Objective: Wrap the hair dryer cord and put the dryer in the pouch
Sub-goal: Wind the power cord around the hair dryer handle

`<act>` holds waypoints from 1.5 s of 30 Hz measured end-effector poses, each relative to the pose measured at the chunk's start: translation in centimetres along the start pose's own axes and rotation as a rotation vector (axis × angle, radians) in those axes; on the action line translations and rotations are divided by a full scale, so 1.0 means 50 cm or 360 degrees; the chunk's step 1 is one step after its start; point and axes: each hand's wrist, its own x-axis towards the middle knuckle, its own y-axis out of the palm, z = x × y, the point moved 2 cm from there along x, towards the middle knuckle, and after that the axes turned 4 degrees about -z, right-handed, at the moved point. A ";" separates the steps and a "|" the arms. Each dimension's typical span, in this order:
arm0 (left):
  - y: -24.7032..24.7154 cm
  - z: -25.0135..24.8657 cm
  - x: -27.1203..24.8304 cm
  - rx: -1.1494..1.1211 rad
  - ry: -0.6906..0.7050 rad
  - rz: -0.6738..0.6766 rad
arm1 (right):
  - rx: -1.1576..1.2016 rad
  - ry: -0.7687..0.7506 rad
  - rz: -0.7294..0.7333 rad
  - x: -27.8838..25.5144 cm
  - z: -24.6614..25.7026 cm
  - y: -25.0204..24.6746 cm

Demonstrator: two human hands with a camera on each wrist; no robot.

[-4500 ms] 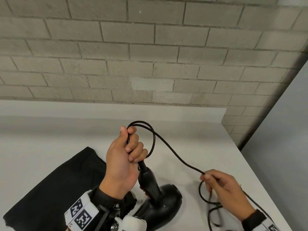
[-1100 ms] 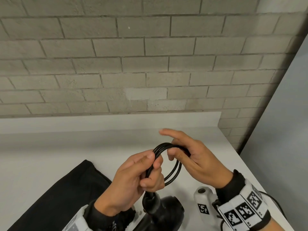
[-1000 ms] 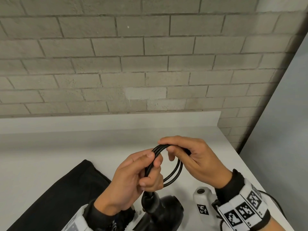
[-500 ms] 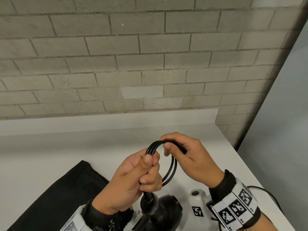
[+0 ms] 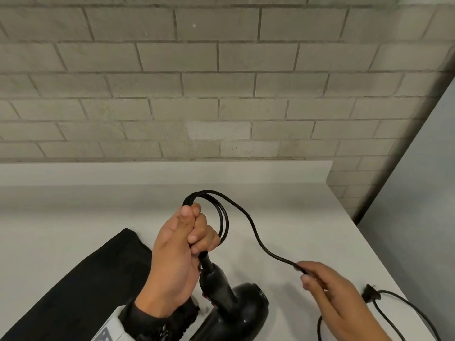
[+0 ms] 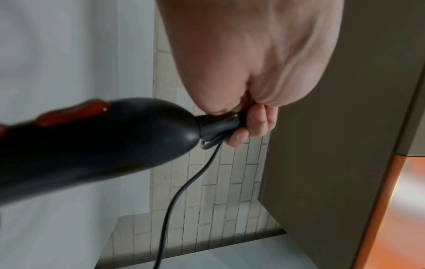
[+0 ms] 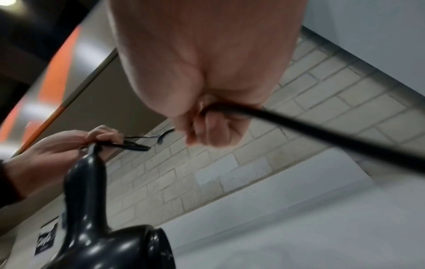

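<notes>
Cord point(image 5: 256, 238) between both hands' fingers point(image 5: 306, 281)

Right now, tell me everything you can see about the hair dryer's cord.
The cord is thin, black and round, with a rubbery look. It leaves the dryer's handle through a thicker strain-relief sleeve. Several loops are gathered above the handle, gripped in the left hand. From the loops one strand sags down to the right hand, which pinches it. Beyond that hand the rest lies slack on the white table, ending in a plug near the right edge, not yet wound in.
</notes>
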 end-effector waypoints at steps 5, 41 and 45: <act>0.020 0.004 -0.001 0.0129 0.0044 0.0102 | -0.0459 -0.0234 -0.0320 -0.007 0.042 0.001; 0.084 -0.005 -0.028 0.0345 -0.0274 0.0567 | 0.0339 -0.0013 0.0111 0.171 0.172 -0.014; 0.085 -0.007 -0.029 0.0317 -0.0317 0.0668 | 0.0396 -0.0120 0.0304 0.179 0.167 0.025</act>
